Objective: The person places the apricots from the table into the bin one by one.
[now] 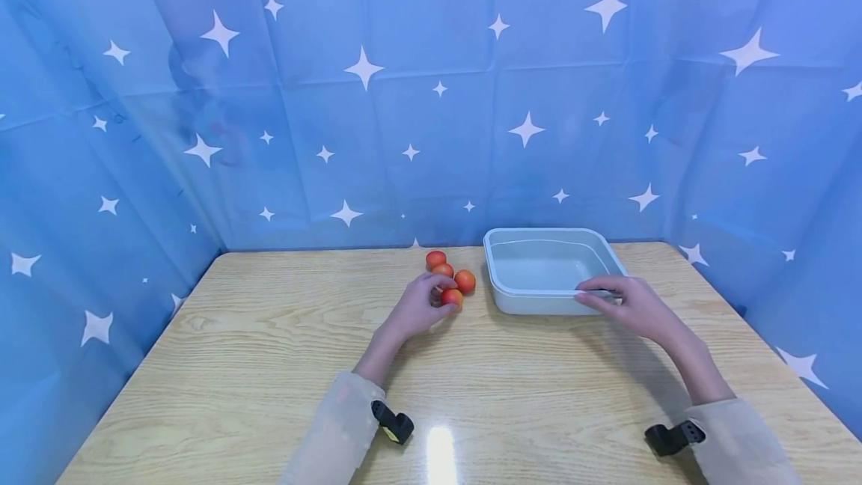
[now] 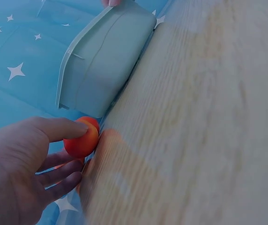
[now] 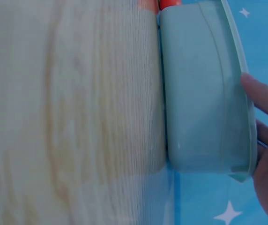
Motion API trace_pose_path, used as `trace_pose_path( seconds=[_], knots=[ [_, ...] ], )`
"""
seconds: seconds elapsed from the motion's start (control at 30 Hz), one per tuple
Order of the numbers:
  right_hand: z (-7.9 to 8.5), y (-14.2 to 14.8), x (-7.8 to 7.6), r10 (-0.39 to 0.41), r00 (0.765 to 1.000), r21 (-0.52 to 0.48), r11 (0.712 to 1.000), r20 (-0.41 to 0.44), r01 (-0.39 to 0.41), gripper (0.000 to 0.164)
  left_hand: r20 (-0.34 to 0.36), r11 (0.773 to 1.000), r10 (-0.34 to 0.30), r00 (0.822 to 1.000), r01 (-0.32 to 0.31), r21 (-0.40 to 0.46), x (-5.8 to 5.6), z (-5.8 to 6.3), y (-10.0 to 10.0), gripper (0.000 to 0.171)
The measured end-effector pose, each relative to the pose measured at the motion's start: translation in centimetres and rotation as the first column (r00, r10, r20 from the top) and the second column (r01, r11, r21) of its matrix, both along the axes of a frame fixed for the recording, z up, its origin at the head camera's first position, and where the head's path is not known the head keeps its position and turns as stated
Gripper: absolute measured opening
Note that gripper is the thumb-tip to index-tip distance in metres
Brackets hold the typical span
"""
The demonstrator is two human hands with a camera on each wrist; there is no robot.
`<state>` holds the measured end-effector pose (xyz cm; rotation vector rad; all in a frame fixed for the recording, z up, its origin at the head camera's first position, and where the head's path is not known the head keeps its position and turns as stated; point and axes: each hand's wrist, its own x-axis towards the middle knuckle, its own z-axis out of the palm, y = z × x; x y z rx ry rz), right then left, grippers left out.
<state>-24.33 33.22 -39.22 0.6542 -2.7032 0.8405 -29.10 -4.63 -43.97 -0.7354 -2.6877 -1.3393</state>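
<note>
Four-sided and pale blue-green, a plastic basin [image 1: 532, 304] stands on the table toward the back right. My right hand [image 1: 622, 302] pinches its near right rim; the right wrist view has the thumb on the outer wall side and the fingers over the rim. To the basin's left lie several round red-orange tomatoes [image 1: 465, 281] in a close cluster. My left hand [image 1: 420, 305] holds the nearest tomato [image 1: 451, 298] between thumb and fingers. In the left wrist view the thumb presses on that tomato [image 2: 81, 143], while the lower fingers spread loosely behind it.
A light wood-grain table [image 1: 303, 365] carries everything. Behind it and along both sides hangs a blue curtain [image 1: 431, 111] with white stars, meeting the table's back edge just beyond the tomatoes and basin.
</note>
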Motion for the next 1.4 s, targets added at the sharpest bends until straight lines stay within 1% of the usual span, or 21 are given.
trace_pose_path(
  seconds=[0.33, 0.53, 0.73, 0.9, 1.03, 1.27, 1.4],
  knots=[
    [0.0, -0.1, 0.0, -0.002, 1.0, 0.004, 1.0, -0.001, 0.002, 0.019, 0.017, 1.0, 0.0, 1.0, 0.0, 0.013, 0.0, 0.0, -0.1, 0.033],
    [0.0, -0.1, 0.1, -0.004, 1.0, 0.006, 1.0, 0.006, 0.004, 0.02, 0.012, 0.999, -0.007, 1.0, 0.006, 0.054, -0.1, 0.1, 0.0, 0.033],
    [0.2, -0.1, 0.2, -0.007, 1.0, 0.001, 1.0, 0.026, 0.007, 0.022, -0.008, 0.994, -0.013, 1.0, 0.014, 0.105, 0.1, 0.9, 0.3, 0.031],
    [0.1, -0.1, 0.2, -0.007, 1.0, 0.003, 1.0, 0.013, 0.006, 0.021, -0.018, 0.99, 0.002, 1.0, 0.0, 0.138, 0.3, 1.6, 0.8, 0.034],
    [0.0, -0.1, 0.2, -0.007, 1.0, 0.004, 1.0, 0.009, 0.007, 0.02, -0.037, 0.988, -0.001, 0.999, 0.007, 0.157, 0.4, 2.1, 1.2, 0.034],
    [0.1, -0.1, 0.2, -0.003, 1.0, 0.002, 1.0, 0.009, 0.003, 0.02, -0.03, 0.983, 0.013, 0.999, -0.007, 0.183, 0.6, 2.9, 1.6, 0.036],
    [0.1, -0.1, 0.1, -0.001, 1.0, 0.001, 1.0, 0.008, 0.001, 0.02, -0.05, 0.979, 0.015, 0.999, -0.005, 0.202, 0.5, 3.2, 1.8, 0.036]
  ],
)
